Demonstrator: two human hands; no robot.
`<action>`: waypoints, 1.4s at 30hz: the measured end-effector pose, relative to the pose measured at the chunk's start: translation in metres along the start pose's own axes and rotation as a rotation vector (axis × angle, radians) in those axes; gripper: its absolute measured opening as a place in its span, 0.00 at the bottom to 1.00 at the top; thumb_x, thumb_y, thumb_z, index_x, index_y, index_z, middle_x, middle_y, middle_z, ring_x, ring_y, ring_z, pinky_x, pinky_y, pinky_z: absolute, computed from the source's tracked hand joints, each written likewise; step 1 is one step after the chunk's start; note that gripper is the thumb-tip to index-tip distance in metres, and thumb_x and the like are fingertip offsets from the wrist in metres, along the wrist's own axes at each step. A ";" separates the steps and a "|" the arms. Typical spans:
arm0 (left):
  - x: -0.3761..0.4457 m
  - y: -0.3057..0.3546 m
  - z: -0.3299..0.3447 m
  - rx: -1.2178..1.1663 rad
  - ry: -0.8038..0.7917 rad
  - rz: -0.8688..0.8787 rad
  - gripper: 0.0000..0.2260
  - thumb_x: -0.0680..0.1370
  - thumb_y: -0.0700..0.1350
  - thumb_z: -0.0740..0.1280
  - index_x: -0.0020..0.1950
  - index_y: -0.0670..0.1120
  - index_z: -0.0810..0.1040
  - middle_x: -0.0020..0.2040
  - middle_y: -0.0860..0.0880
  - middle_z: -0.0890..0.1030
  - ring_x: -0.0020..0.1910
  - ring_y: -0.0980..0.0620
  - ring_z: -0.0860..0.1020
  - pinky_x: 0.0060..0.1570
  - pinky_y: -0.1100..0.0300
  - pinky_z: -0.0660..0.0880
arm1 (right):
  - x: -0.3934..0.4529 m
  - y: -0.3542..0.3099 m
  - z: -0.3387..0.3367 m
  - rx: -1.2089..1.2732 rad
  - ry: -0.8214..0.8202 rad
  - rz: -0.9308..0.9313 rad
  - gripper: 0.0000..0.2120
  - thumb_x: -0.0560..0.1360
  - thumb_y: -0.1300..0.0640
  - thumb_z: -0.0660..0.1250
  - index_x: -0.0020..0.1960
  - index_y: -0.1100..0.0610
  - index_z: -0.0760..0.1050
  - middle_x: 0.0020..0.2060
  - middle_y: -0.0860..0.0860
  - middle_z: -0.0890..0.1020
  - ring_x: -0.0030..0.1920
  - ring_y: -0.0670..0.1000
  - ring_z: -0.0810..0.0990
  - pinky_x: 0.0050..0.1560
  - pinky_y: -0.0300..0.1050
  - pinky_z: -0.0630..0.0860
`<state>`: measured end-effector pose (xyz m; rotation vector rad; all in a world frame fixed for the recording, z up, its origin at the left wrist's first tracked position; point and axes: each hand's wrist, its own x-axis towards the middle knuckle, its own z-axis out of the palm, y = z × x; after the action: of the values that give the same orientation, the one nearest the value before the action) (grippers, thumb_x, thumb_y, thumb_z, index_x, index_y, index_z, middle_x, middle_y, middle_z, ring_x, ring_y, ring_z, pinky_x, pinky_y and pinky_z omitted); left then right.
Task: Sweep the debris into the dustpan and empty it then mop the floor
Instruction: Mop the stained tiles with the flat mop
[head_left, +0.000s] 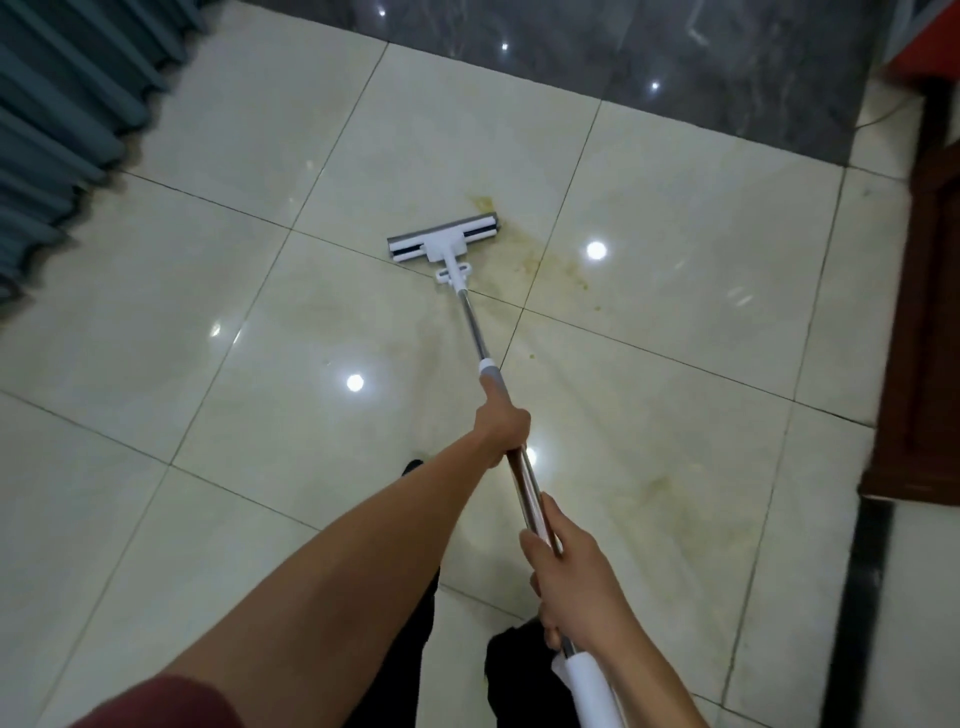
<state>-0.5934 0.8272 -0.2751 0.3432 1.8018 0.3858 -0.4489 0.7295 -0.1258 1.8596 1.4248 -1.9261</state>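
Left hand (501, 423) and right hand (571, 577) both grip the steel pole of a white flat-headed mop (444, 236), whose head rests on cream glossy floor tiles (208, 312) beside a yellowish stain (530, 254).

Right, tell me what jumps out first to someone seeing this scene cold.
The white mop head lies flat on the glossy cream floor tiles at centre, at the near edge of a yellowish stain smeared to its right. Both hands grip the metal mop handle: the left hand further down the pole, the right hand nearer the body. A grey curtain hangs at top left.
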 end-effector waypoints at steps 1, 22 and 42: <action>-0.004 -0.003 0.002 0.000 0.002 0.003 0.42 0.79 0.39 0.61 0.80 0.55 0.34 0.61 0.33 0.76 0.53 0.36 0.82 0.51 0.44 0.82 | -0.005 0.003 0.001 0.014 0.001 -0.002 0.24 0.83 0.50 0.58 0.77 0.38 0.60 0.33 0.46 0.74 0.25 0.46 0.72 0.31 0.45 0.73; 0.141 0.113 -0.145 0.192 0.017 0.135 0.32 0.80 0.37 0.59 0.76 0.50 0.42 0.53 0.36 0.78 0.48 0.42 0.80 0.54 0.44 0.81 | 0.144 -0.162 0.058 0.331 0.044 0.046 0.09 0.82 0.54 0.59 0.62 0.47 0.72 0.34 0.54 0.70 0.25 0.52 0.68 0.24 0.42 0.71; -0.085 -0.136 0.097 0.434 -0.137 0.096 0.39 0.83 0.42 0.59 0.80 0.49 0.31 0.69 0.33 0.70 0.59 0.38 0.78 0.53 0.50 0.79 | -0.089 0.181 0.092 0.439 0.186 0.060 0.25 0.82 0.56 0.61 0.75 0.40 0.64 0.31 0.52 0.72 0.25 0.50 0.70 0.28 0.44 0.71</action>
<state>-0.4822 0.6761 -0.2834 0.7429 1.7282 0.0294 -0.3780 0.5233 -0.1649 2.2882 1.0261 -2.2235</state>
